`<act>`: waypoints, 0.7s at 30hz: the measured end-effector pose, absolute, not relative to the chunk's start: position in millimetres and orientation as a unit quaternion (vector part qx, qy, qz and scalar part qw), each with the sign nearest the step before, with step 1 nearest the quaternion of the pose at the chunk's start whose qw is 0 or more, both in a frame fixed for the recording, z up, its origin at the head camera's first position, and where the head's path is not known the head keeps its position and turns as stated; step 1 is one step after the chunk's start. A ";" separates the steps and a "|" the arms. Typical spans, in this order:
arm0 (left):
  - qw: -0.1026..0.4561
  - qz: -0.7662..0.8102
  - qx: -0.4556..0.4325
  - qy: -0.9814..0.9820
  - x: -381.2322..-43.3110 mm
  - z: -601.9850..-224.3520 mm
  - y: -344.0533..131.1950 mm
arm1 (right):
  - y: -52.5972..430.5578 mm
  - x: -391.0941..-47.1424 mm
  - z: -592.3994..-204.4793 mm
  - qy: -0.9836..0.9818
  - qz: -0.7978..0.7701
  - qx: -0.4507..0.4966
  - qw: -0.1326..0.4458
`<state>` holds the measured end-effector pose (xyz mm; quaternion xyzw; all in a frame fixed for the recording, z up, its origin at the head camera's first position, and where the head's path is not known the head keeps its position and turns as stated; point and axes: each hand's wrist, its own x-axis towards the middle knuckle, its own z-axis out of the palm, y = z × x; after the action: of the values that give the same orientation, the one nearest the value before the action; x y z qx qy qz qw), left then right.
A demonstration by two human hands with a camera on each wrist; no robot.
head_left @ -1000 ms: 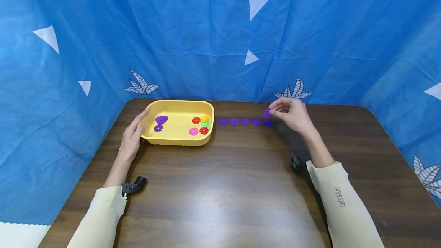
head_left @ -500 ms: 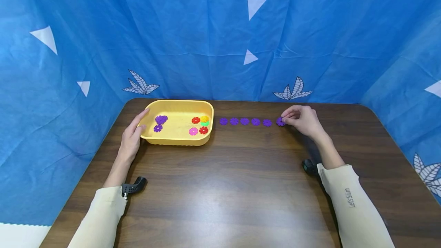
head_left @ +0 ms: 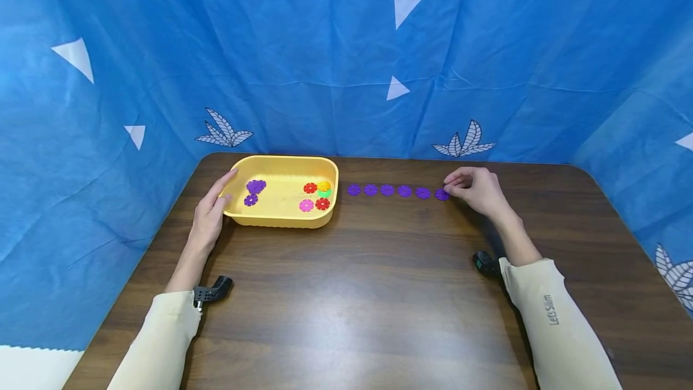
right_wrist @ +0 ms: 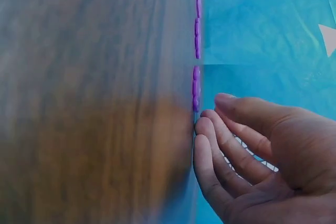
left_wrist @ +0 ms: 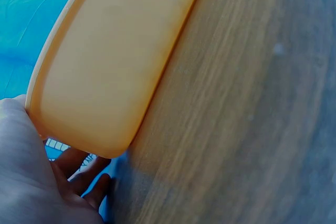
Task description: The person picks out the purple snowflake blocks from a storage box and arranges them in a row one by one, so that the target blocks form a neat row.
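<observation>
My left hand point(head_left: 207, 215) grips the left end of a shallow yellow plastic basin point(head_left: 281, 222); in the left wrist view its fingers point(left_wrist: 81, 174) sit behind the basin's end wall. Several purple snowflake discs point(head_left: 387, 190) lie flat in a row on the table, right of the basin. At the row's right end is the last purple disc point(head_left: 441, 194), with the fingertips of my right hand point(head_left: 479, 190) right at its edge. The right wrist view shows this disc point(right_wrist: 196, 88) lying flat, and the loosely bent thumb and fingers a little apart from it.
Inside the basin, purple discs point(head_left: 253, 188) lie at the left. Red, pink, orange and green discs point(head_left: 322, 204) are grouped at its right. The dark wooden table point(head_left: 346, 294) ends at a blue patterned cloth point(head_left: 325, 77) behind and on both sides.
My right hand carried a pinched purple disc rightward and down to the row's right end; it now lies flat there and the fingers have let go. My left hand stays on the basin.
</observation>
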<state>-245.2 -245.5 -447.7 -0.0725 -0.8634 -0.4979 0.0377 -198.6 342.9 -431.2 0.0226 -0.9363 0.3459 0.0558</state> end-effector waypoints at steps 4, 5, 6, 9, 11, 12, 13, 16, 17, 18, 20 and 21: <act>0.035 -0.500 -0.075 -0.862 -239.1 -438.3 -241.6 | 337.4 -200.9 -427.3 -0.942 0.326 0.018 0.078; 0.035 -0.499 -0.074 -0.863 -238.8 -438.3 -242.0 | 334.7 -201.8 -426.2 -0.942 0.324 0.019 0.083; 0.034 -0.500 -0.072 -0.863 -238.5 -438.0 -242.2 | 331.4 -203.0 -425.1 -0.942 0.322 0.021 0.088; 0.032 -0.498 -0.067 -0.864 -240.3 -442.4 -245.5 | 317.6 -208.3 -422.1 -0.939 0.326 0.026 0.105; 0.034 -0.496 -0.065 -0.865 -243.0 -446.6 -247.9 | 305.9 -212.8 -419.7 -0.935 0.333 0.030 0.119; 0.035 -0.496 -0.064 -0.865 -243.2 -446.5 -248.0 | 299.6 -215.3 -418.3 -0.932 0.338 0.032 0.125; 0.037 -0.497 -0.065 -0.864 -243.6 -446.5 -248.3 | 292.9 -218.0 -416.7 -0.929 0.344 0.035 0.131; 0.041 -0.497 -0.069 -0.864 -244.4 -447.2 -247.8 | 272.2 -226.0 -410.9 -0.920 0.363 0.046 0.140; 0.043 -0.498 -0.071 -0.863 -244.5 -447.5 -247.2 | 264.8 -228.8 -409.1 -0.917 0.371 0.050 0.139; 0.043 -0.498 -0.072 -0.863 -244.5 -447.3 -246.3 | 257.7 -231.4 -407.5 -0.914 0.377 0.053 0.137; 0.038 -0.502 -0.073 -0.861 -243.4 -445.5 -243.3 | 243.6 -235.8 -405.2 -0.910 0.389 0.060 0.131; 0.034 -0.505 -0.073 -0.859 -242.1 -443.2 -241.3 | 236.7 -237.8 -404.6 -0.908 0.393 0.063 0.128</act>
<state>-242.1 -241.3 -443.2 -0.0731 -0.8595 -0.5048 0.0343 -237.8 236.7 -404.6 0.0632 -0.9083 0.3932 0.1275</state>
